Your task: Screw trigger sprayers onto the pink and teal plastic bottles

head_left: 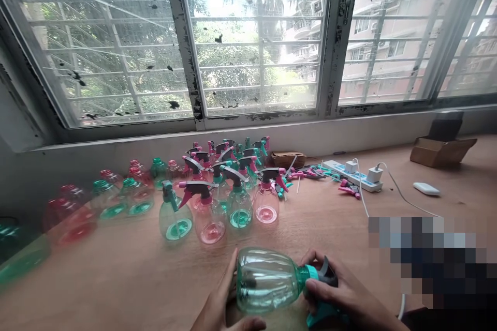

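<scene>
Your left hand (222,304) cups the base of the green bottle (267,280), which lies on its side between your two hands, while your right hand (344,297) is wrapped tight around the dark trigger head (325,272) at its neck. Just beyond your fingers, a cluster of pink and green spray bottles (217,201) stands on the surface (128,274), and a power strip (355,175) lies farther out past your right hand.
</scene>
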Demonstrator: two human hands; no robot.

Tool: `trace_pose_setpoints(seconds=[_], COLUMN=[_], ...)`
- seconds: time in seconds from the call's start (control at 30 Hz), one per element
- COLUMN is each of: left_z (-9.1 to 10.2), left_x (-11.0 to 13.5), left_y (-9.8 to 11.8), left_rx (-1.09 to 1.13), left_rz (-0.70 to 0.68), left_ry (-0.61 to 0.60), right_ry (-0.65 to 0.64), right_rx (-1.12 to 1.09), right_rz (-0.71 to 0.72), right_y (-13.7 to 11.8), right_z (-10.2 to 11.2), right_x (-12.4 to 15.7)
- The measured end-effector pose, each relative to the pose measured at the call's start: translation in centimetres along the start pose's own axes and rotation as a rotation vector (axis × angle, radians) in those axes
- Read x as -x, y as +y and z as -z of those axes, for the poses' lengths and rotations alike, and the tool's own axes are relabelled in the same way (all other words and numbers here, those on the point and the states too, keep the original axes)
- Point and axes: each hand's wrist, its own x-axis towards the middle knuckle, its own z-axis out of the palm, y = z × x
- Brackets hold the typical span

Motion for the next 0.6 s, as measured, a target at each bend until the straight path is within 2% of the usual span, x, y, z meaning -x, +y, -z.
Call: trace_pose_setpoints(seconds=[0.17, 0.4, 0.6], left_z=[0.0, -0.1, -0.2], left_x=[0.0, -0.2, 0.0], left_y=[0.7, 0.0, 1.4], left_rx=[-0.025, 0.018, -0.02], left_rz=[-0.008, 0.005, -0.019], left_ry=[0.018, 0.013, 0.012], right_ry=[0.002, -0.03, -0.033], right_rx=[-0.005, 0.009, -0.029], right_rz=[-0.002, 0.046, 0.013], right_y=[0.0, 0.6, 0.6], right_z=[0.0, 0.3, 0.4], right_x=[0.0, -0.2, -0.1])
